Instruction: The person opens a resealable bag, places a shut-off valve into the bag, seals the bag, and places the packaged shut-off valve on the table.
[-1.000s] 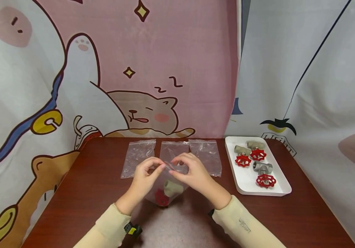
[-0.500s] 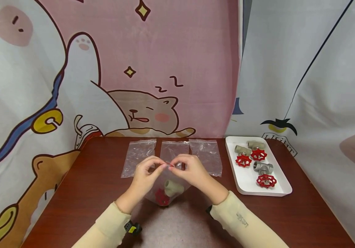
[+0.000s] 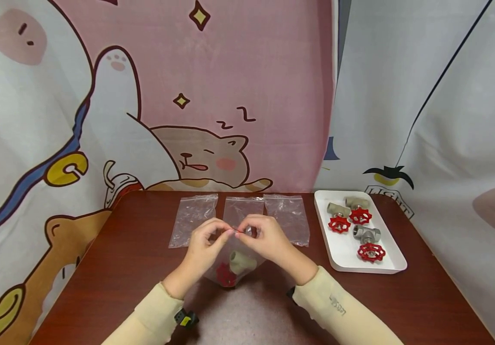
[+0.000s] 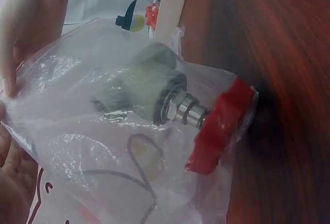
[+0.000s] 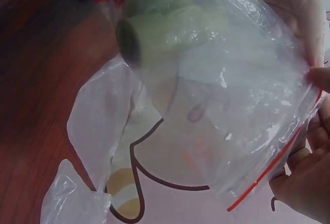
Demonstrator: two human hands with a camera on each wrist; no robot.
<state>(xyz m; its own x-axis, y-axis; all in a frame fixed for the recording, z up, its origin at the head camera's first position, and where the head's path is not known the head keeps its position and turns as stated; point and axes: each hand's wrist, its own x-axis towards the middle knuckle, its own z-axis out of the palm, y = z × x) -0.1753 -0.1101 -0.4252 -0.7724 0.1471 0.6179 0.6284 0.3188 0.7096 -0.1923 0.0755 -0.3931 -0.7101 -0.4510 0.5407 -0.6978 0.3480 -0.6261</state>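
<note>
A clear zip bag with a red seal strip hangs over the table between both hands. Inside it lies a valve with a pale green-grey body and a red handwheel; its metal stem shows in the left wrist view. My left hand pinches the bag's top edge between thumb and forefinger. Right beside it, my right hand pinches the same edge, the two sets of fingertips close together.
Three flat clear bags lie in a row at the table's back. On the right, a white tray holds two green-grey valves and a silver valve, all with red handwheels. A printed cloth hangs behind the table.
My right hand has closed its thumb and forefinger on the bag's edge and moved slightly left, toward the left fingertips. The left hand has hardly moved.
</note>
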